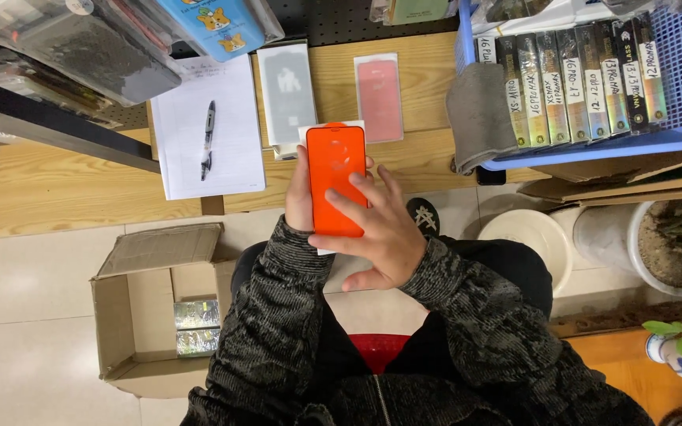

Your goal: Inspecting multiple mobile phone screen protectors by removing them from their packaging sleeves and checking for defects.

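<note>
- Head view: left hand [300, 207] grips the orange screen protector [335, 177] from behind, closed on its left edge; it's held upright just in front of the wooden desk [57, 189].
- Right hand [380, 229] spread wide, fingertips resting on protector's face.
- To do well: prob. press w/ flat pads, light, keep edges pinched so the thin sheet won't flex.
- Protector: glossy, flat, rounded corners, white backing behind.
- Beyond it on desk: grey & pink protectors, paper w/ pen [208, 138]; right of it, blue mesh basket [672, 138] of slim boxes.
</note>
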